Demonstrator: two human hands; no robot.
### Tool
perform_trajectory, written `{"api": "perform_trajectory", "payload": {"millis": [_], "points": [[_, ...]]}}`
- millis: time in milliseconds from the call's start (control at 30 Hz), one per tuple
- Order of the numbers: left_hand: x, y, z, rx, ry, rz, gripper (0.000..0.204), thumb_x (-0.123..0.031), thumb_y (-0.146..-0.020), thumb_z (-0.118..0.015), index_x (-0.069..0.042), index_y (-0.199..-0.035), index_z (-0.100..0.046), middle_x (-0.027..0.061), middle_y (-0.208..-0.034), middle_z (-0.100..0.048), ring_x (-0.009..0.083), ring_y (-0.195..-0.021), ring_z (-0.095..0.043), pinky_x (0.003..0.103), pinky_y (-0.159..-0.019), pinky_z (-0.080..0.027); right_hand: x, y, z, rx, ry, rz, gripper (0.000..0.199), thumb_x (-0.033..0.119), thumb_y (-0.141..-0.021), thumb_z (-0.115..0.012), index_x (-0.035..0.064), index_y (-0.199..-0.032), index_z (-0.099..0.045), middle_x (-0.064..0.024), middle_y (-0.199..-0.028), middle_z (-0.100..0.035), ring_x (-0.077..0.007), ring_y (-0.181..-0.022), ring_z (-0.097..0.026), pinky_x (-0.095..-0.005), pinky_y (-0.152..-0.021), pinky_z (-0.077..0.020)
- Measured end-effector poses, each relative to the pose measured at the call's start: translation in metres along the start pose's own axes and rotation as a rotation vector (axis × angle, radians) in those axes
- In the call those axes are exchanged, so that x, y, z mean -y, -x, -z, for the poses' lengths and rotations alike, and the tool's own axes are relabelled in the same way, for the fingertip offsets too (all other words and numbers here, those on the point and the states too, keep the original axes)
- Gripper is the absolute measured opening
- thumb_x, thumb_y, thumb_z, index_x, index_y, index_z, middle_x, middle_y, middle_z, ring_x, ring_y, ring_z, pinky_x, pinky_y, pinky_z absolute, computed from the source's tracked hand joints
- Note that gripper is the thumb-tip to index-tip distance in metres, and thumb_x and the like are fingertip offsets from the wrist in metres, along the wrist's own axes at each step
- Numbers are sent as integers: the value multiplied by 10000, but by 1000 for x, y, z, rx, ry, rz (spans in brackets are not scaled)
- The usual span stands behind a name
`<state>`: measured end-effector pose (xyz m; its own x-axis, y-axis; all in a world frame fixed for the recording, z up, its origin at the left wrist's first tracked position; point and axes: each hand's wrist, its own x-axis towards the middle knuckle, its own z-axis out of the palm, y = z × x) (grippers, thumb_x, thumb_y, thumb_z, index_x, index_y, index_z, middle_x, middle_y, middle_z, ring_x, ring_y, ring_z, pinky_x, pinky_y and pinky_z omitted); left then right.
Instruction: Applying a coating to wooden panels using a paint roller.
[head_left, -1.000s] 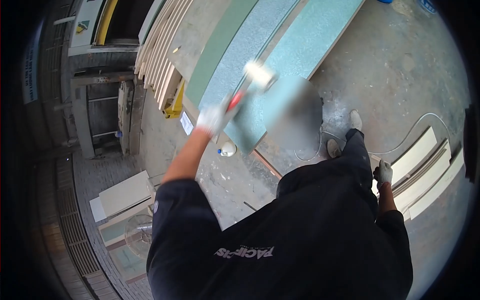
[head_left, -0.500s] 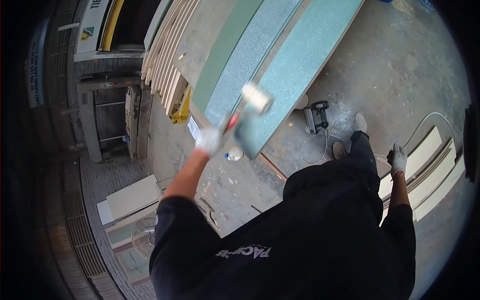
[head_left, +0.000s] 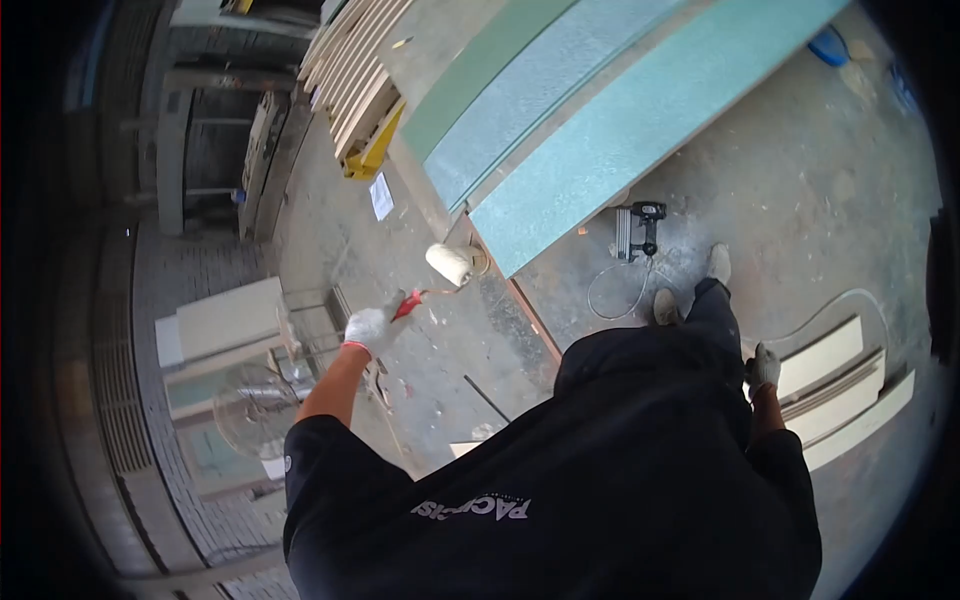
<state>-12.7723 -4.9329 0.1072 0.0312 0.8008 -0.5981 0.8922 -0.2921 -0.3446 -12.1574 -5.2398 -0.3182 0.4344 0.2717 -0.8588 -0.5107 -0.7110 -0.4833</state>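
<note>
My left hand (head_left: 371, 331), in a white work glove, is closed round the red handle of a paint roller (head_left: 449, 264). The roller's white sleeve hangs beyond the near ends of the long panels, apart from them. Partly behind it stands a pale container (head_left: 478, 261). The nearest panel (head_left: 620, 140) has a light blue-green face; beside it lie a bluish panel (head_left: 540, 100) and a green strip (head_left: 480, 70). My right hand (head_left: 765, 369), also gloved, hangs low by the pale boards, its fingers dark and hard to make out.
A black nail gun (head_left: 640, 230) with a thin hose lies on the floor near my feet. Pale boards (head_left: 835, 395) lie at right. Stacked slats (head_left: 350, 70) sit by a yellow support (head_left: 374, 145) at far left, with a sheet of paper (head_left: 381, 196) nearby. A fan (head_left: 255, 405) stands at left.
My left hand has drawn the roller back toward me and left, from over the panels to beyond their near ends. The view has shifted; my right hand still hangs at my side.
</note>
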Motion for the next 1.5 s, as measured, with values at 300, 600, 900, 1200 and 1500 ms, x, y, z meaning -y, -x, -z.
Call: {"api": "perform_trajectory", "payload": {"millis": [300,600,900,1200,1500], "points": [[-82,-64,28,-237,28,-140,548,-385,-932,-580,-188,-1424,-438,227,-831,-668,417,-751,-661,504,-639,-509,97,-12,-34,164,112,198,313,430,-970,-577,116,-962,-566,3,-619,-511,-112,-480,-506,-270,-403,-351],[-46,15,-4,-191,38,-62,579,-468,-909,-598,-195,-1409,-497,224,-853,-682,374,-754,-686,479,-634,-521,80,-30,-18,53,-46,151,283,382,-960,-621,147,-865,-494,8,-560,-473,-130,-432,-472,-288,-373,-333],[-2,44,-29,86,78,-92,644,-307,-808,-730,-132,-1379,-490,198,-1306,-563,377,-1115,-597,487,-872,-507,71,11,-13,45,58,156,346,357,-961,-600,28,-1068,-599,-64,-639,-557,-184,-506,-563,-315,-435,-435],[-222,-82,125,-306,-45,-391,591,-428,-928,-577,-148,-1428,-436,204,-775,-675,375,-640,-665,534,-578,-495,104,-24,65,-196,-172,-28,342,361,-955,-575,20,-981,-589,-67,-615,-547,-200,-474,-553,-319,-410,-413],[-721,-340,501,-466,49,-664,472,-479,-990,-404,-83,-1205,-542,267,-1069,-664,436,-991,-646,529,-847,-502,186,-95,157,-346,-400,-2,334,358,-976,-574,37,-1067,-595,-27,-621,-533,-139,-480,-539,-266,-407,-417]]}}
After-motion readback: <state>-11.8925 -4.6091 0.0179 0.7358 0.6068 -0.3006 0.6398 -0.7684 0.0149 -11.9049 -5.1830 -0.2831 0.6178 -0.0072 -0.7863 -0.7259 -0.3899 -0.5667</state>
